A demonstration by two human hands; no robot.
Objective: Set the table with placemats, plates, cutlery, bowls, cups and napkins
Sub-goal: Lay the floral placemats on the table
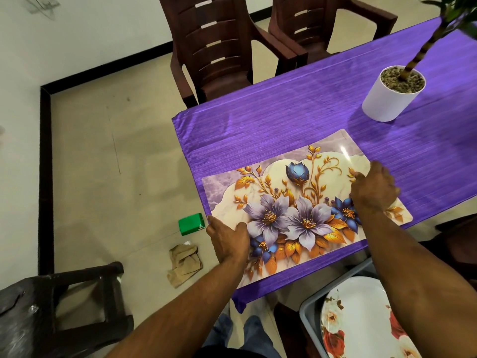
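A glossy floral placemat point(296, 202) with purple and blue flowers lies on the purple tablecloth point(284, 117) near the table's corner. My left hand point(228, 241) rests on its near left corner, fingers curled over the mat's edge. My right hand point(373, 187) presses on its right part, fingers bent down onto the surface. At the bottom right a white plate point(361, 319) with red roses lies in a grey tub point(308, 308) below the table edge.
A white pot point(384, 99) with a plant stands on the table behind the mat. Two brown plastic chairs point(219, 47) stand at the far side. On the floor lie a green box point(191, 224) and crumpled brown paper point(184, 262); a dark stool point(77, 306) stands at lower left.
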